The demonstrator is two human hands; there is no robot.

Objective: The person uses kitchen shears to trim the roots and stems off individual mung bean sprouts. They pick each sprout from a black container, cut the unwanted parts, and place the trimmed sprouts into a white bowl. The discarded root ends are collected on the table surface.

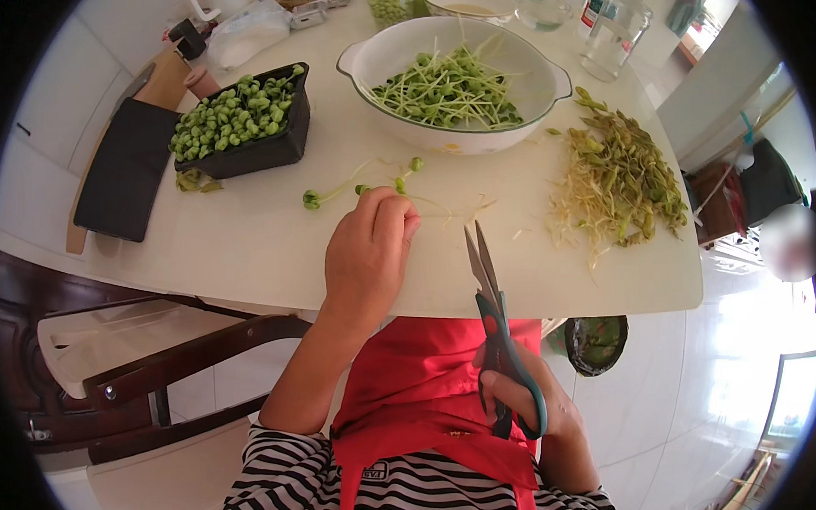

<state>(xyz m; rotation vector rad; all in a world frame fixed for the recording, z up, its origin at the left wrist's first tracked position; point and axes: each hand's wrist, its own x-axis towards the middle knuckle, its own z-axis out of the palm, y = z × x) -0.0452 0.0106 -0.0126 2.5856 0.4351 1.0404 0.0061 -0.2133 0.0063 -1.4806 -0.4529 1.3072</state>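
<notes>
My left hand [367,250] is over the table, its fingers pinched together. A thin pale stem seems to run right from the fingertips, though the fingers hide most of the sprout. My right hand [534,392] holds kitchen scissors [494,319] with teal and black handles, blades slightly parted and pointing away from me. Loose green-headed sprouts [312,200] lie just beyond my left hand. Cut sprouts with pale stems [449,92] are heaped in a white enamel-style basin [417,134]. Uncut sprouts [235,119] stand packed in a black plastic tray [263,155].
A pile of roots and brownish husks [621,173] lies at the table's right. A black flat tray [125,170] leans at the left. Behind the basin are a bowl [470,2] and a glass jar [616,38]. A lined bin [596,346] and folding chair [182,357] stand below.
</notes>
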